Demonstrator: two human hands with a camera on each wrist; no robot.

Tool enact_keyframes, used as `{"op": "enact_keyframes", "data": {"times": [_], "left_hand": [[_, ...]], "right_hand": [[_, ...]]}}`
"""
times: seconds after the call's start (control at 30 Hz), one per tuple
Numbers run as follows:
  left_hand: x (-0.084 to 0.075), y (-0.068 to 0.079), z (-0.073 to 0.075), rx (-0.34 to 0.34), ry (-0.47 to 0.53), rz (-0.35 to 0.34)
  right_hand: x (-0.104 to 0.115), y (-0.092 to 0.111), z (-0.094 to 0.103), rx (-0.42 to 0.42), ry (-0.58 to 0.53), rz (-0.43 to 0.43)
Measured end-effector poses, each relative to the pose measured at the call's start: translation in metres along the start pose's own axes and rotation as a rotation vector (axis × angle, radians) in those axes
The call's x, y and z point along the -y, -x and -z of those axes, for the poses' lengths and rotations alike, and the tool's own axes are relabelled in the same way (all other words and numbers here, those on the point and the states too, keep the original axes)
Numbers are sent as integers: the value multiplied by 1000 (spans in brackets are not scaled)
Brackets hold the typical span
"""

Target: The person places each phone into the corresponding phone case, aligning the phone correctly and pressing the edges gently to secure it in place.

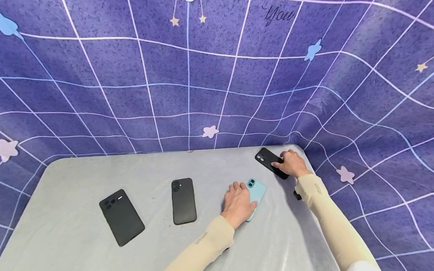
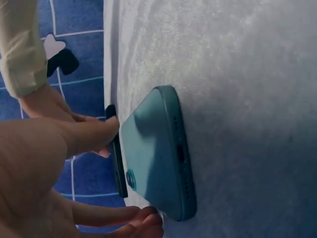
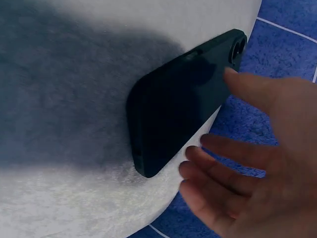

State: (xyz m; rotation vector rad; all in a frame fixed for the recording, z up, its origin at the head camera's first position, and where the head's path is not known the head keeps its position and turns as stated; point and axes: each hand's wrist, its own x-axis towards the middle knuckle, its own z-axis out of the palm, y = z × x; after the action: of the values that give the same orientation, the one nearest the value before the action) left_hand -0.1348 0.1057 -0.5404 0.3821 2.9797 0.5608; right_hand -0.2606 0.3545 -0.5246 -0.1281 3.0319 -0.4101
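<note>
A light-blue phone (image 1: pixel 257 188) lies back up on the table, its two camera lenses at the far end. My left hand (image 1: pixel 237 203) is over its left side; in the left wrist view the thumb is spread above the phone (image 2: pixel 153 153) and the fingertips are beside its edge. At the far right corner lies a black phone (image 1: pixel 266 159), also back up. My right hand (image 1: pixel 292 164) is at its right side. The right wrist view shows the thumb reaching over the black phone (image 3: pixel 173 109) near its lenses, with the other fingers spread beside its long edge.
Another black phone (image 1: pixel 183 201) lies on the table (image 1: pixel 153 255) left of my left hand. Farther left, a larger black phone (image 1: pixel 122 218) lies at a slant. A purple cloth (image 1: pixel 162 93) with a grid pattern hangs behind the table and along its right side.
</note>
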Motion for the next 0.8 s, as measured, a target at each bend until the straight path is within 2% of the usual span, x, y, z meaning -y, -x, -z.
{"op": "enact_keyframes", "data": {"times": [0.2, 0.37, 0.6, 0.8], "left_hand": [[-5, -2, -7, 29, -69, 26], [-7, -2, -10, 40, -102, 39], [-8, -6, -11, -1, -99, 22], [-7, -14, -9, 62, -89, 58]], "right_hand": [[-4, -2, -2, 65, 21, -55], [-6, -2, -6, 81, -37, -65], [-6, -1, -7, 84, -91, -82], [-6, -1, -7, 92, -101, -97]]}}
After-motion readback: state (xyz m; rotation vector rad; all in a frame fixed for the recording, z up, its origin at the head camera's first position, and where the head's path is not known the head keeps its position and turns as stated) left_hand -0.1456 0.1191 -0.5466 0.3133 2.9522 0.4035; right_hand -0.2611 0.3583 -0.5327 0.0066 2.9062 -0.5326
